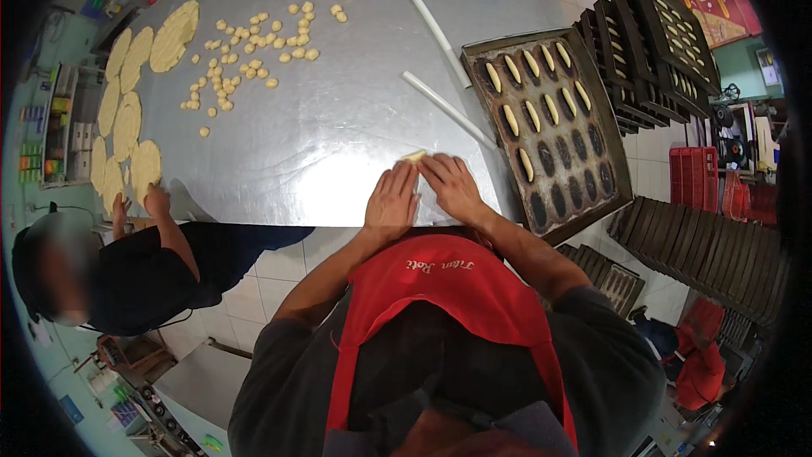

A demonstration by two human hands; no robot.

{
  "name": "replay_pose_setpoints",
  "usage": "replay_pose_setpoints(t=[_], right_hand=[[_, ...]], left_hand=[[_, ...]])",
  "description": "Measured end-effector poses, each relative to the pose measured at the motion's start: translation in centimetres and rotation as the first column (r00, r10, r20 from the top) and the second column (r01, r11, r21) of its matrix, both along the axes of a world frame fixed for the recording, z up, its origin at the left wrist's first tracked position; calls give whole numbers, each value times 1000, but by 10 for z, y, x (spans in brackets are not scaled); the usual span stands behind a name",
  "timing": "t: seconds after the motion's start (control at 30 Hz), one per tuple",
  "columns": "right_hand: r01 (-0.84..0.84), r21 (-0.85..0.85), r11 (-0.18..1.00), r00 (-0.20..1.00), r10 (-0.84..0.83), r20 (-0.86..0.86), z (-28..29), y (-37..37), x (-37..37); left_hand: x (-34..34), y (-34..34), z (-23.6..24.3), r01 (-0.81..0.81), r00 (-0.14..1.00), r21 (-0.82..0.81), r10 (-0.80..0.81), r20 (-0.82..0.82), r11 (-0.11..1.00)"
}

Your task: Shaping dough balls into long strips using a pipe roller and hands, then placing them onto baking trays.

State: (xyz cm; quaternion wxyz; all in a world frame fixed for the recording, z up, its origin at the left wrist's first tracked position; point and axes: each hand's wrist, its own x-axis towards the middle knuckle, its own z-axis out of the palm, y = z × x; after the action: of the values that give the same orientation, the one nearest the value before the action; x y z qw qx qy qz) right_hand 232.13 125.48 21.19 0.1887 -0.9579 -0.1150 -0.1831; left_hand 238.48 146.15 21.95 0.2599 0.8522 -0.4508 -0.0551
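Note:
On the steel table in front of me lies a small pale piece of dough point(414, 156), drawn out into a short roll. My left hand point(392, 196) lies flat, its fingers stretched out with the tips at the dough's near side. From the right, my right hand point(452, 184) reaches the dough's other end, fingers extended and slightly spread. Part of the dough may be hidden under the fingertips. To the right stands a dark baking tray point(568, 142) with oval hollows. Several slim dough rolls point(532, 115) lie in its far and left hollows.
Small dough balls point(254, 42) are scattered at the far left, beside flattened dough sheets point(127, 118). Two white rods point(448, 108) lie left of the tray. A co-worker point(144, 271) handles a sheet. Stacked trays point(651, 51) stand at right.

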Motion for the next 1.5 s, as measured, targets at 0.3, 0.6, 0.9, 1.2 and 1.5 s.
replay_pose_setpoints(t=[0.3,0.6,0.9,1.2,1.5], right_hand=[[160,152,975,947,-108,-304,1,39,106],[136,-98,986,928,-162,-335,17,43,120],[241,330,912,933,-124,-338,38,36,67],[640,558,528,755,-564,-333,80,-50,-4],[790,-178,587,537,-801,-264,39,-167,-96]], left_hand=[[100,24,6,-278,951,-165,247,-186,946],[396,182,-48,-782,618,-129,785,-33,610],[395,178,-69,-811,547,-372,811,-209,452],[174,119,-28,-756,569,-275,389,-725,594],[118,45,-27,-613,625,-229,286,-727,757]])
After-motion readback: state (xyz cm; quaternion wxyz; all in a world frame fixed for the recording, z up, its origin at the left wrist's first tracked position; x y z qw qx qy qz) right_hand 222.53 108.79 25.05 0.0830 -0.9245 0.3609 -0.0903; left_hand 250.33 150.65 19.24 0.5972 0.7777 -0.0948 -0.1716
